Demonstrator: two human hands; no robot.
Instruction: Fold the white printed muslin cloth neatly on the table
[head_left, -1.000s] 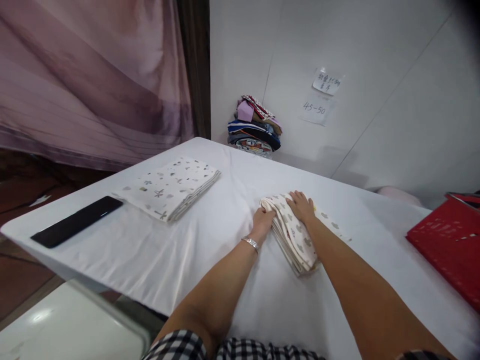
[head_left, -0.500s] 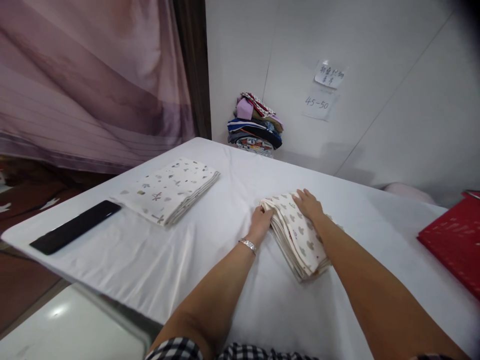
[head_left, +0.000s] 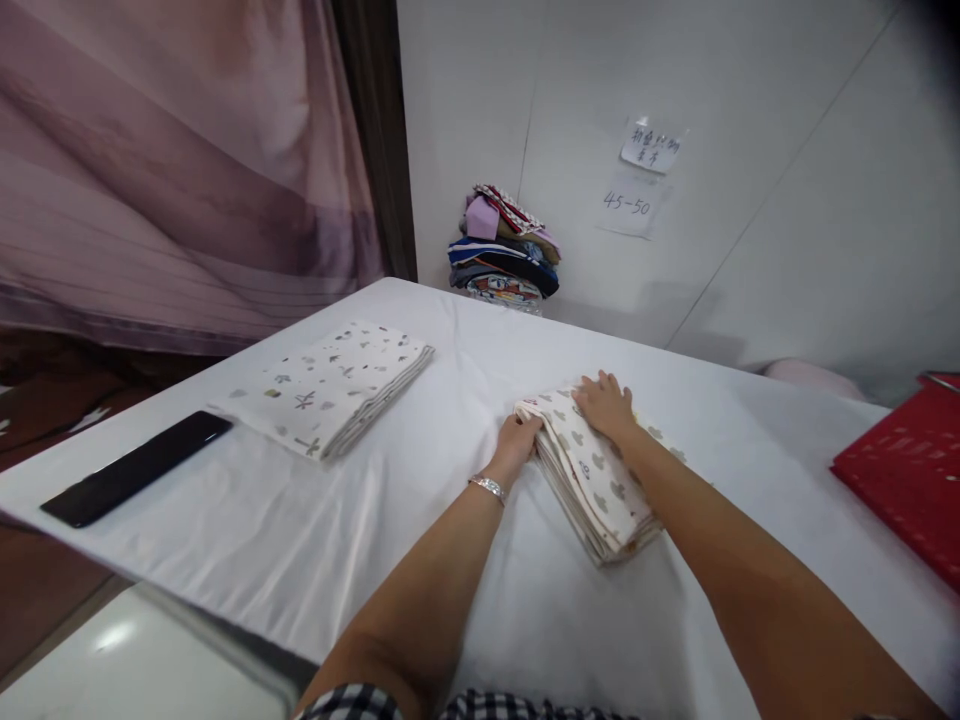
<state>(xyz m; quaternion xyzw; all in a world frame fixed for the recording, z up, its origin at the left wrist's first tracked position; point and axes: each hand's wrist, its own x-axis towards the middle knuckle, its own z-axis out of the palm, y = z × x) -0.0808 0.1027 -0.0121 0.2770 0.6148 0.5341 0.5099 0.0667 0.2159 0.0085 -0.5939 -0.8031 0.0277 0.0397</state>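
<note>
A folded cream cloth (head_left: 600, 490) printed with grey-brown shapes lies on the white-covered table in front of me, several layers thick. Its far left corner is pinched between the thumb and fingers of my left hand (head_left: 516, 440), which wears a silver bracelet on the wrist. My right hand (head_left: 606, 402) rests flat on the cloth's far right part, fingers spread. Further left lies a second folded cloth (head_left: 330, 385), white with small grey plant prints; neither hand touches it.
A black flat slab (head_left: 139, 468) lies at the table's (head_left: 420, 480) left edge. Folded clothes (head_left: 504, 250) are stacked beyond the far edge, by the wall. A red item (head_left: 900, 470) sits at the right. Paper notes (head_left: 630, 205) hang on the wall; a pink curtain (head_left: 187, 160) hangs at left.
My right hand has shifted slightly over the cloth, its fingers now more spread. My left hand keeps its hold on the corner. The whole view has moved a little.
</note>
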